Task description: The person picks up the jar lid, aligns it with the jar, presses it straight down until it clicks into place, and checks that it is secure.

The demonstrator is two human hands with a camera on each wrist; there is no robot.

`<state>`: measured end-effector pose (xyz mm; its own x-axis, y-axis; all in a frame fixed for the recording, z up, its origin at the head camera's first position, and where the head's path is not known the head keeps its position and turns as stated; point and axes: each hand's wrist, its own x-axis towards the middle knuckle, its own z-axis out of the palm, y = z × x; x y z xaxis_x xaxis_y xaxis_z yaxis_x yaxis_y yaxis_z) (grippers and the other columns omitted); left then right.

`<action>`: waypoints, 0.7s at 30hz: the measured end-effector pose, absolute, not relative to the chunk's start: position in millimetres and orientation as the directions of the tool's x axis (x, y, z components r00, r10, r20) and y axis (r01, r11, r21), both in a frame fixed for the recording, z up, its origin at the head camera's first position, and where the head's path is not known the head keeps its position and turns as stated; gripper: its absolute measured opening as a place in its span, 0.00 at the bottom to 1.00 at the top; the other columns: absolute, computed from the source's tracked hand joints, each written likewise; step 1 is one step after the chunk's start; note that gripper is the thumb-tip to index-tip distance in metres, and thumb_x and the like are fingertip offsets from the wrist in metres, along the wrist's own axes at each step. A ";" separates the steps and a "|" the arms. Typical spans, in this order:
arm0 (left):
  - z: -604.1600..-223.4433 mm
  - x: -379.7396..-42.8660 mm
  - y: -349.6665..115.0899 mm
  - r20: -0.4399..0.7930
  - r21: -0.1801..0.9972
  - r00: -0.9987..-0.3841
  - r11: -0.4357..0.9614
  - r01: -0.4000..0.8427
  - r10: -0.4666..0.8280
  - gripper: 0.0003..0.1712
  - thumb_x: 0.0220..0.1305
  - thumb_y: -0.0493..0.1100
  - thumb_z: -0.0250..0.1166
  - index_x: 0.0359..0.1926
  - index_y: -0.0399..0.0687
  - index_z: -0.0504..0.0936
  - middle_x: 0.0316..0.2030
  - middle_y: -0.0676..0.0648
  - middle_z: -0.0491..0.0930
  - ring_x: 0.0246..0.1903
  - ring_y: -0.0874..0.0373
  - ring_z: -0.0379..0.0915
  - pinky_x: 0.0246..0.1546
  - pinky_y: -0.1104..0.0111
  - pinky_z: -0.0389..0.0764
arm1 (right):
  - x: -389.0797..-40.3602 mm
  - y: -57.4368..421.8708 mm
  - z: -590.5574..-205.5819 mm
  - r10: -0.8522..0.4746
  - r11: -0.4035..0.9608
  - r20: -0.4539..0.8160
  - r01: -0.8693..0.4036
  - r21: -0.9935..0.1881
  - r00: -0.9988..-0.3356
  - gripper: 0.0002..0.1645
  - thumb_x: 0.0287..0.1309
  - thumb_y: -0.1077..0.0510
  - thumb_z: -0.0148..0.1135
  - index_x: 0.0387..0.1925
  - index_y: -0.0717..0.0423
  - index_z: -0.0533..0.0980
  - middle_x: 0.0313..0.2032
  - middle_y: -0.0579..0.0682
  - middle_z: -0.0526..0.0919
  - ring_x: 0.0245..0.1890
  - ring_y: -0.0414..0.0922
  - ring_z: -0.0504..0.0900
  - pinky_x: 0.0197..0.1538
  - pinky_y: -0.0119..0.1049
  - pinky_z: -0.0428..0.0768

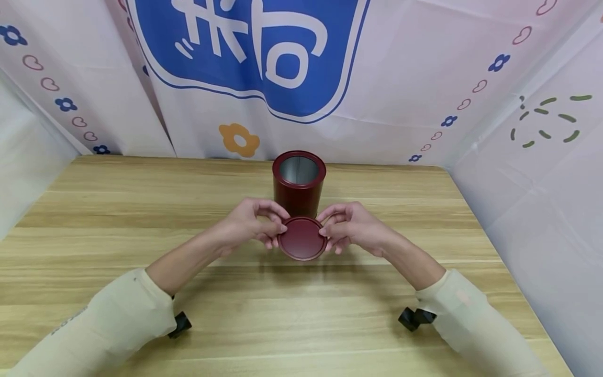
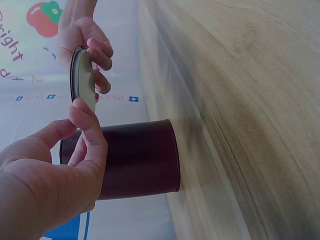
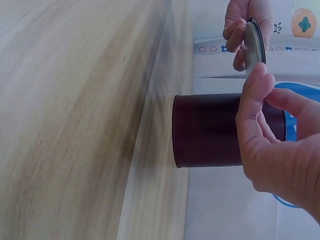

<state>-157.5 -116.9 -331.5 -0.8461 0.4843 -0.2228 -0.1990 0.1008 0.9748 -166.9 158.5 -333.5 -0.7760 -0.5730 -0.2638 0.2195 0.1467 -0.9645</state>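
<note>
A round dark red lid (image 1: 302, 239) is held in front of the tin between both hands, raised off the table. My left hand (image 1: 256, 222) pinches its left edge with thumb and fingers. On the opposite edge my right hand (image 1: 350, 229) pinches it the same way. The lid's silvery underside (image 2: 86, 80) shows in the left wrist view. Just behind stands a dark red cylindrical tin (image 1: 298, 196), upright and uncovered, its metallic inside (image 1: 299, 170) visible from above. In the right wrist view the tin (image 3: 210, 131) is partly covered by the right hand.
The wood-grain table (image 1: 212, 335) spreads beneath the hands. A white printed cloth (image 1: 391, 115) hangs along its back edge, close behind the tin, and more cloth (image 1: 542, 209) hangs at the right side. Black wrist mounts (image 1: 180, 324) sit under both sleeves.
</note>
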 end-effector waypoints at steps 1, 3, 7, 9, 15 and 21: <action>-331.3 -157.8 -117.0 -0.220 0.975 -0.847 0.100 -0.197 0.484 0.16 0.67 0.27 0.63 0.54 0.25 0.75 0.33 0.43 0.79 0.22 0.58 0.80 0.26 0.70 0.85 | -166.9 158.6 -332.9 -0.575 0.143 -0.261 0.219 -0.965 -0.775 0.18 0.65 0.70 0.58 0.55 0.71 0.72 0.34 0.53 0.86 0.26 0.45 0.87 0.26 0.29 0.84; -331.1 -158.4 -117.0 -0.218 0.976 -0.846 0.096 -0.197 0.486 0.16 0.67 0.27 0.63 0.54 0.24 0.75 0.33 0.43 0.79 0.22 0.57 0.80 0.26 0.70 0.85 | -167.3 158.6 -332.6 -0.578 0.138 -0.259 0.220 -0.966 -0.774 0.18 0.65 0.70 0.59 0.55 0.71 0.72 0.34 0.53 0.86 0.26 0.45 0.87 0.26 0.29 0.84; -330.3 -159.6 -116.3 -0.220 0.975 -0.845 0.089 -0.203 0.487 0.16 0.67 0.27 0.62 0.54 0.25 0.75 0.33 0.42 0.80 0.22 0.57 0.81 0.27 0.69 0.86 | -168.0 158.8 -331.3 -0.575 0.133 -0.258 0.223 -0.966 -0.777 0.18 0.65 0.71 0.59 0.55 0.71 0.72 0.33 0.53 0.85 0.25 0.45 0.87 0.25 0.30 0.84; -329.1 -159.9 -115.7 -0.220 0.975 -0.845 0.086 -0.205 0.487 0.16 0.67 0.27 0.62 0.55 0.25 0.75 0.34 0.42 0.80 0.22 0.57 0.81 0.27 0.69 0.86 | -168.3 159.0 -330.2 -0.570 0.131 -0.260 0.226 -0.965 -0.780 0.18 0.65 0.71 0.59 0.55 0.70 0.72 0.33 0.53 0.85 0.25 0.45 0.87 0.25 0.30 0.84; -325.6 -160.4 -114.6 -0.221 0.975 -0.845 0.081 -0.208 0.487 0.17 0.67 0.27 0.63 0.55 0.27 0.75 0.34 0.43 0.80 0.22 0.57 0.81 0.27 0.69 0.86 | -169.0 159.8 -326.5 -0.566 0.132 -0.254 0.219 -0.967 -0.784 0.18 0.65 0.71 0.58 0.56 0.72 0.71 0.33 0.53 0.85 0.25 0.44 0.87 0.26 0.29 0.84; -321.7 -161.5 -113.6 -0.210 0.977 -0.844 0.073 -0.200 0.493 0.17 0.67 0.27 0.64 0.56 0.27 0.75 0.35 0.43 0.79 0.22 0.57 0.81 0.27 0.69 0.86 | -169.7 160.4 -322.8 -0.567 0.128 -0.242 0.207 -0.970 -0.787 0.18 0.66 0.70 0.57 0.56 0.73 0.71 0.33 0.53 0.85 0.25 0.45 0.87 0.27 0.29 0.84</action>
<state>-161.5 -113.6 -321.7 -0.8443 0.4930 -0.2098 -0.2003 0.0727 0.9770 -169.7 160.4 -322.8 -0.7873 -0.5668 -0.2425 0.2065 0.1280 -0.9700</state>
